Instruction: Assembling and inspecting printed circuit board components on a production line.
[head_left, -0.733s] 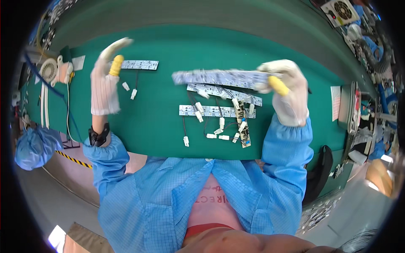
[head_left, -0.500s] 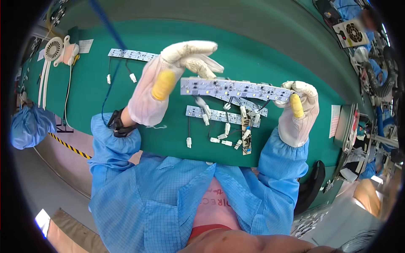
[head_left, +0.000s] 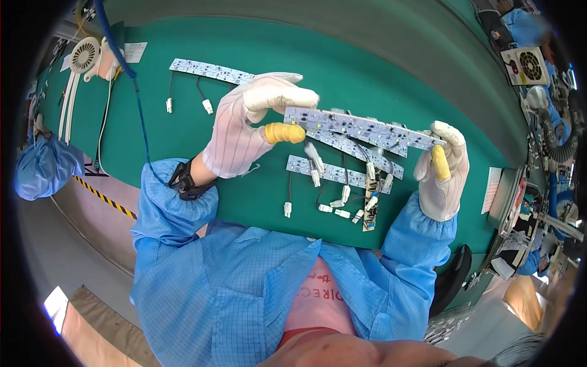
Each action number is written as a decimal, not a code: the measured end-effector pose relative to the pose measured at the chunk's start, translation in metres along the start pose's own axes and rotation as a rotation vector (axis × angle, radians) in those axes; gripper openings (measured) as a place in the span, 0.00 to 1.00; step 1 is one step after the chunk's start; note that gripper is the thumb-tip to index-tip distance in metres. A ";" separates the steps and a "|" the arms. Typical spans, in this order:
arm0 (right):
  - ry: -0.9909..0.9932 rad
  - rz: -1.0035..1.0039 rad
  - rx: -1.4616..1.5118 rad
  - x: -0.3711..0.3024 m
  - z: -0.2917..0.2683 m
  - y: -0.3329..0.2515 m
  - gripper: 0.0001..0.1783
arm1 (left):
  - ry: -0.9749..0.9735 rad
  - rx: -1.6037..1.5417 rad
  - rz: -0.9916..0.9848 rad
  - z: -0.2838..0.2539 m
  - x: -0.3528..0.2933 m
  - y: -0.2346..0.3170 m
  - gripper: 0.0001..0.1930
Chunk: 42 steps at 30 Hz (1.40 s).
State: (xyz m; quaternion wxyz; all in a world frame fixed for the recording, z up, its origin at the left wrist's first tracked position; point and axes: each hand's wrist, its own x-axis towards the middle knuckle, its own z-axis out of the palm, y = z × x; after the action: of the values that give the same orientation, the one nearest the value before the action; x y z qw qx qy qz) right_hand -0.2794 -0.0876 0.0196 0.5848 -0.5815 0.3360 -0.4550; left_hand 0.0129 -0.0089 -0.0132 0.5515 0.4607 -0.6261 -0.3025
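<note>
A long white LED circuit board (head_left: 361, 127) is held level above the table between my two gloved hands. My left hand (head_left: 257, 119) pinches its left end, yellow-covered thumb below and fingers above. At the other end, my right hand (head_left: 445, 165) grips the board between its yellow-covered thumb and fingers. Beneath it lie more LED boards (head_left: 333, 173) with dark leads and white plug connectors (head_left: 346, 194), partly hidden by the held one. A narrow board with electronic parts (head_left: 370, 208) lies crosswise near them. Another LED board (head_left: 208, 70) lies beyond my left hand, its right end covered.
The green table mat (head_left: 257, 202) spans the work area. A white handheld fan (head_left: 84, 55) lies at the far left, near a paper sheet (head_left: 134, 52). A blue cord (head_left: 142, 116) runs down to my left wrist strap (head_left: 186, 180). A metal tray (head_left: 506, 202) stands at the right edge.
My left hand has come in from above the board and closed on its left end. The view has shifted slightly, and the held board tilts more down to the right.
</note>
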 end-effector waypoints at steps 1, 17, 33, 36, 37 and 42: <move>0.018 0.024 -0.047 -0.001 0.000 -0.002 0.25 | -0.001 0.053 0.093 0.000 0.002 -0.001 0.24; -0.038 0.030 0.069 -0.005 -0.006 -0.010 0.23 | -0.055 0.170 0.111 -0.007 0.007 0.009 0.26; 0.018 0.088 -0.017 -0.009 0.000 -0.019 0.26 | -0.007 0.165 0.249 -0.009 0.012 -0.007 0.23; 0.024 0.130 -0.091 -0.009 0.000 -0.017 0.29 | 0.037 0.121 0.264 -0.008 0.012 -0.004 0.22; -0.093 0.133 -0.010 -0.007 -0.005 -0.021 0.27 | 0.036 0.146 0.247 -0.008 0.012 -0.003 0.21; -0.118 0.161 -0.099 -0.009 -0.014 -0.020 0.21 | 0.029 0.183 0.181 -0.008 0.012 -0.001 0.21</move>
State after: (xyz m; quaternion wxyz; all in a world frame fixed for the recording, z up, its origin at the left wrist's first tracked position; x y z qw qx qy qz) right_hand -0.2985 -0.0829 0.0364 0.6089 -0.6065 0.3686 -0.3544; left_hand 0.0215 -0.0190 -0.0076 0.5415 0.4550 -0.6820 -0.1863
